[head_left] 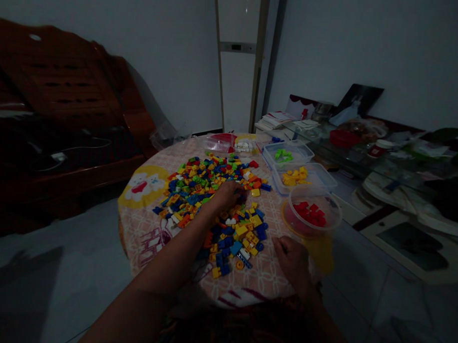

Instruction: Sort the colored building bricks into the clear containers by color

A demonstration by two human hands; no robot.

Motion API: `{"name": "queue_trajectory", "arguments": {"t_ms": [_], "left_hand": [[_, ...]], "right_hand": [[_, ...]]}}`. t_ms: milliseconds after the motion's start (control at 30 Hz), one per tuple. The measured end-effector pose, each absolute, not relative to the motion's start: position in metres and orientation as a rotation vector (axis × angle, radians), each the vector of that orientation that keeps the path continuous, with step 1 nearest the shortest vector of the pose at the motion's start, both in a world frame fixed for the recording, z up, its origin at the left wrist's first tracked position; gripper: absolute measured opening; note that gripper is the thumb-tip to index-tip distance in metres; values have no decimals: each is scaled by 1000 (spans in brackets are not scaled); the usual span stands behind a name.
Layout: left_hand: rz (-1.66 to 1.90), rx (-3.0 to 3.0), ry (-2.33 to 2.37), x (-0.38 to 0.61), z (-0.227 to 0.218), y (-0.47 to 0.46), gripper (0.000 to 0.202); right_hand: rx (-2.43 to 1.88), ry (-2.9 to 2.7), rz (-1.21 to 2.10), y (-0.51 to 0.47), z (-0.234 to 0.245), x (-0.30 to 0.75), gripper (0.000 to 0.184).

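Observation:
A spread-out pile of toy building bricks (198,183) in yellow, blue, green, red, orange and white covers the middle of the round table (147,238). My left hand (228,193) reaches into the pile, its fingers bent down and closed among the bricks; what they grip is hidden in the dim light. Near the table's right front edge, my right hand (291,256) rests curled into a fist, just right of the nearer bricks. Whether it holds anything cannot be seen. Close beyond it stands a round clear tub (335,210) with red bricks (310,213) inside.
Behind the tub are a clear box (326,177) with yellow bricks (295,176) and another box (307,150) with green bricks (283,156). White bricks (245,147) lie in a clear container at the back. A wooden bench (67,81) stands left, a cluttered glass-topped cabinet (313,132) right.

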State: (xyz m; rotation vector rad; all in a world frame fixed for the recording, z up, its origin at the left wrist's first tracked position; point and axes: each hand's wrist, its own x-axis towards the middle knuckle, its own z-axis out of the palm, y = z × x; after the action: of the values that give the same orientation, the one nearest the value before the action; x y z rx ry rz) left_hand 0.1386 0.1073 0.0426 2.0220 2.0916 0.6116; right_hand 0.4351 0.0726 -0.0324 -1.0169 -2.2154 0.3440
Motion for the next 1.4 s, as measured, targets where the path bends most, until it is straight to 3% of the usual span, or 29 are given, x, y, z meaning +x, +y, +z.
{"name": "queue_trajectory", "arguments": {"t_ms": [267,500,933,1233,1400], "left_hand": [[470,2140,1874,180,40,119,17],[434,2094,1949,180,35,128,21],[1001,1773,1947,224,79,189,22],[469,2104,1936,229,52,186,29],[398,2057,2037,231,36,183,29]], "right_hand": [[-1005,-2194,355,71,-30,435,39],[-970,-2182,347,72,-32,435,40],[-1006,-2181,397,72,-32,435,41],[-991,-2170,415,72,-33,435,40],[-980,-2164,416,73,-35,435,40]]}}
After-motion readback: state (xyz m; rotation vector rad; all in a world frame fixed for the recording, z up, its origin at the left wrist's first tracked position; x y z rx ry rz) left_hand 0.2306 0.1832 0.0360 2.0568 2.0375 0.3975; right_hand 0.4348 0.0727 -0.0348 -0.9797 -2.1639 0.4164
